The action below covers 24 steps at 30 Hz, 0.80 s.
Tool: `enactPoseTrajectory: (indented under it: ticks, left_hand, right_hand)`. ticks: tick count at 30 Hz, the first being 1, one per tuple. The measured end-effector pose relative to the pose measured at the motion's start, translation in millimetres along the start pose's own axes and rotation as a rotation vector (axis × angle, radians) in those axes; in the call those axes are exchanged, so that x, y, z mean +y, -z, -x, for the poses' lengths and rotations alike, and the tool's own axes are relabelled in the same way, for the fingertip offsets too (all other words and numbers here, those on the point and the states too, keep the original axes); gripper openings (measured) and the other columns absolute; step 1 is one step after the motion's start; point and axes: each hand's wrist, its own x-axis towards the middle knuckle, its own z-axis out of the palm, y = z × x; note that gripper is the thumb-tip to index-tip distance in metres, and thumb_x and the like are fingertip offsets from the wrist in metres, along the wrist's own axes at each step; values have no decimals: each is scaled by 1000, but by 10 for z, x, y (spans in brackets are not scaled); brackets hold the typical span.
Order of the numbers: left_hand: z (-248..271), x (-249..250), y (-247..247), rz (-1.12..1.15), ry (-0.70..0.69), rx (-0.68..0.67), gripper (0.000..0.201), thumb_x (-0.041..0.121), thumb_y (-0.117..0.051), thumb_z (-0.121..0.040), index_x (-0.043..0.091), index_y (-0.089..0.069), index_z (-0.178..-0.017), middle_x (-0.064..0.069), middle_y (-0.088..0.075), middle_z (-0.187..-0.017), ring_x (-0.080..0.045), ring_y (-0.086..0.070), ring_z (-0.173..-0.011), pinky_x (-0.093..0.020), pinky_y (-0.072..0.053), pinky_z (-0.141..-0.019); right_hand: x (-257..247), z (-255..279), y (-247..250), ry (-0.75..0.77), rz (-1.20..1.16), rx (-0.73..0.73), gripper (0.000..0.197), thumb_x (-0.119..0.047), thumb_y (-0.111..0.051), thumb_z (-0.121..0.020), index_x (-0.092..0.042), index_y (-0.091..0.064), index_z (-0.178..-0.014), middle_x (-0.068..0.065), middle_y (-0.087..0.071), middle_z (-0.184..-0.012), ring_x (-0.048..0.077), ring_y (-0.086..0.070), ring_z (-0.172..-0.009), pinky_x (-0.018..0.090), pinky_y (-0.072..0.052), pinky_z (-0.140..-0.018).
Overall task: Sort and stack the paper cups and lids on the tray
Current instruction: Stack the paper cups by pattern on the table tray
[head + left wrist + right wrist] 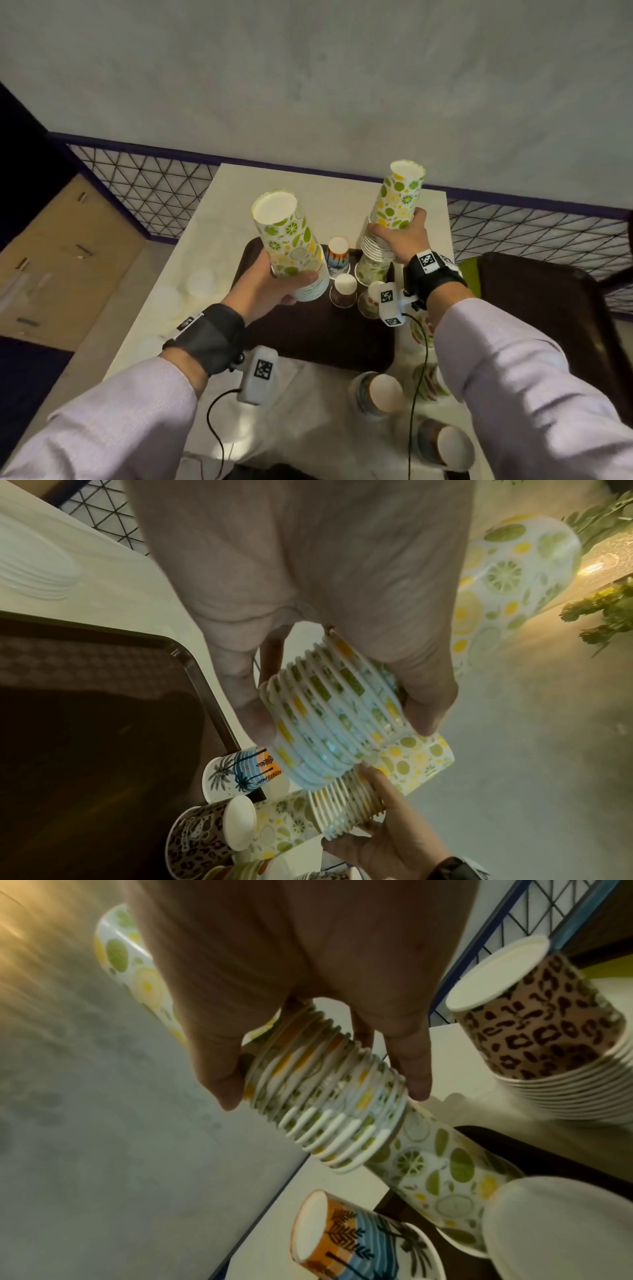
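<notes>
My left hand [284,274] grips an upside-down stack of citrus-print cups [291,246] near its rims, lifted over the left part of the brown tray [308,335]. The left wrist view shows the thumb and fingers wrapped round the rims of that stack [335,718]. My right hand [399,224] holds a second citrus stack [397,202] at the tray's back right. It sits tilted on top of a citrus cup [441,1172] standing inverted on the tray. Between the hands stand a palm-print cup [338,257] and a leopard-print cup [344,291], both upside down.
White lids [202,282] lie on the table left of the tray. Two cup stacks [380,394] [445,445] lie on their sides near the front right. A second brown tray [548,308] sits to the right. A wire mesh fence [154,185] borders the table's far side.
</notes>
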Motion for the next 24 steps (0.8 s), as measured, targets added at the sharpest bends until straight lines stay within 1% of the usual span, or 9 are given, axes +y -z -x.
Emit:
enactPoseTrajectory:
  ticks: [2, 4, 7, 10, 14, 16, 19, 22, 24]
  left_hand:
    - [-44, -9, 5, -17, -8, -5, 81, 46, -88, -67, 32, -52, -138, 9, -70, -127, -21, -66, -120, -56, -63, -87]
    - [-81, -4, 4, -24, -14, -4, 82, 49, -88, -64, 33, -53, -137, 11, -71, -126, -20, -67, -120, -56, -63, -87]
    - [-129, -19, 0, -21, -6, -7, 82, 48, -89, -65, 34, -53, -138, 11, -71, -127, -20, -67, -120, -55, -63, -87]
    - [-177, -42, 0, -24, 3, -15, 83, 47, -90, -67, 33, -52, -140, 11, -70, -130, -20, -66, -122, -54, -63, -87]
    - [-218, -80, -30, -36, -3, -37, 80, 45, -89, -72, 33, -51, -142, 12, -69, -131, -18, -65, -123, -49, -64, -85]
    - [-226, -114, -46, -37, -4, -50, 78, 43, -89, -74, 33, -51, -142, 12, -69, -132, -17, -65, -123, -49, -64, -85]
    - [-234, -135, -62, -30, -11, -63, 78, 43, -89, -73, 34, -52, -141, 11, -69, -132, -17, -65, -123, -50, -64, -86]
    - [-239, -126, -59, -22, -26, -74, 82, 44, -90, -71, 33, -51, -143, 9, -69, -133, -18, -66, -123, -50, -64, -87]
    - [-249, -122, -62, -20, -29, -75, 83, 44, -91, -71, 33, -50, -143, 8, -68, -134, -19, -66, -123, -52, -63, -87]
  right_hand:
    - [56, -46, -37, -8, 11, -22, 94, -44, -89, -64, -20, -33, -135, 6, -57, -126, 23, -60, -109, 31, -48, -85]
    - [103, -81, -74, -18, 27, -28, 93, -43, -89, -65, -21, -33, -136, 7, -57, -126, 22, -58, -107, 30, -48, -85]
    - [187, -110, -122, -46, 50, -44, 94, -45, -88, -64, -24, -31, -136, 8, -55, -126, 24, -59, -108, 32, -50, -84]
    - [271, -107, -160, -56, 77, -58, 92, -44, -87, -66, -25, -31, -136, 10, -56, -124, 23, -58, -103, 30, -48, -79]
    - [316, -92, -162, -68, 141, -69, 84, -41, -84, -70, -23, -32, -134, 16, -56, -122, 27, -58, -99, 30, -44, -71]
    - [336, -83, -161, -51, 175, -65, 83, -37, -84, -72, -20, -33, -135, 17, -55, -126, 28, -58, -103, 31, -44, -76]
    - [277, -53, -145, 15, 166, -62, 92, -35, -85, -73, -22, -27, -143, 15, -42, -135, 29, -52, -114, 32, -43, -90]
    - [148, -48, -165, 119, 188, -58, 98, -34, -86, -71, -28, -25, -147, 12, -40, -128, 25, -46, -104, 33, -40, -95]
    - [102, -43, -186, 175, 216, -68, 91, -34, -85, -71, -31, -31, -144, 8, -41, -123, 21, -43, -101, 30, -38, -93]
